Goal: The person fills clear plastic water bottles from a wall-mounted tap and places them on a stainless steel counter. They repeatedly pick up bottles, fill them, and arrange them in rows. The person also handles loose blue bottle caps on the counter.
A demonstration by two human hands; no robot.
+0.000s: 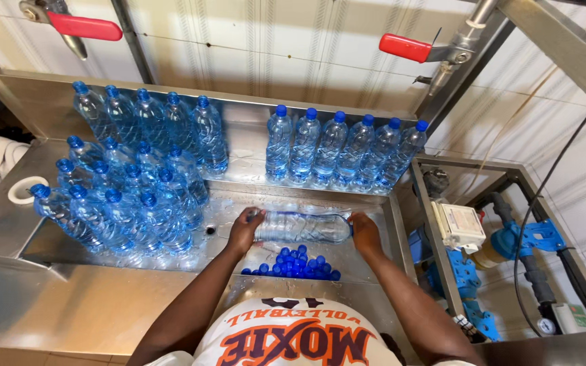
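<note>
- Nearest to us, at six o'clock, lies a heap of loose blue caps (pixel 294 265) on the wet floor of the steel trough (pixel 69 247), just under our hands; we judge it sits there so that a cap is always within short reach.
- Just beyond the caps we hold a clear bottle (pixel 303 227) on its side, lengthwise from nine to three o'clock, lifted slightly over the trough floor.
- Our left hand (pixel 242 232) is wrapped around one end of the bottle, fingers closed on it; our right hand (pixel 364 234) is clamped on the other end. Gripping both ends keeps the slippery, water-filled bottle level and steady.
- We cannot tell which end carries the neck, nor whether a cap is on, since the hands cover both ends.
- At ten o'clock a dense cluster of capped bottles (pixel 127 196) stands upright, packed shoulder to shoulder in the trough's left part, so that none tips over.
- At one o'clock, farther off, a row of six capped bottles (pixel 344 150) stands in line on the raised ledge against the back wall, well apart from the cluster.
- Farthest, at eleven and one o'clock, two red-handled valves (pixel 84 26) hang on pipes above the trough.
- At three o'clock, outside the trough, blue pipe fittings (pixel 534 237) sit in a metal frame.
</note>
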